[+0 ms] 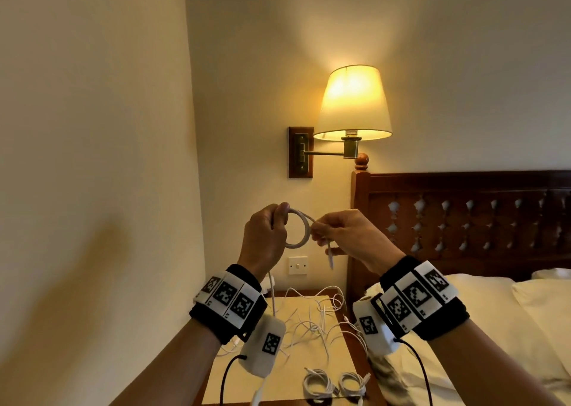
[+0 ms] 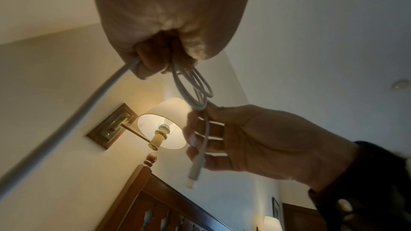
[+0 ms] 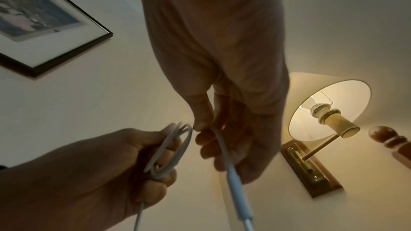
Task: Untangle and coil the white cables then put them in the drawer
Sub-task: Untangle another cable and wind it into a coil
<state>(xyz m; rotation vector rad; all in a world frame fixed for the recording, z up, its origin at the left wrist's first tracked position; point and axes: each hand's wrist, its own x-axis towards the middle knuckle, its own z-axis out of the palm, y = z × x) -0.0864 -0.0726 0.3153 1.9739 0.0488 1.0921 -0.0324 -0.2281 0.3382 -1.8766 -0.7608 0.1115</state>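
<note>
While raised, left hand [image 1: 262,235] grips coil [image 1: 298,229]; right hand [image 1: 349,235] pinches its end.

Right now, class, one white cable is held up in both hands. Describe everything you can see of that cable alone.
The white cable looks braided and is wound into a small round coil of several loops, held up in the air above the nightstand. The left hand grips one side of the coil; the right hand pinches the strand leaving the other side. A short free end with a plug hangs below the right hand. Another length drops from the left hand toward the tabletop.
</note>
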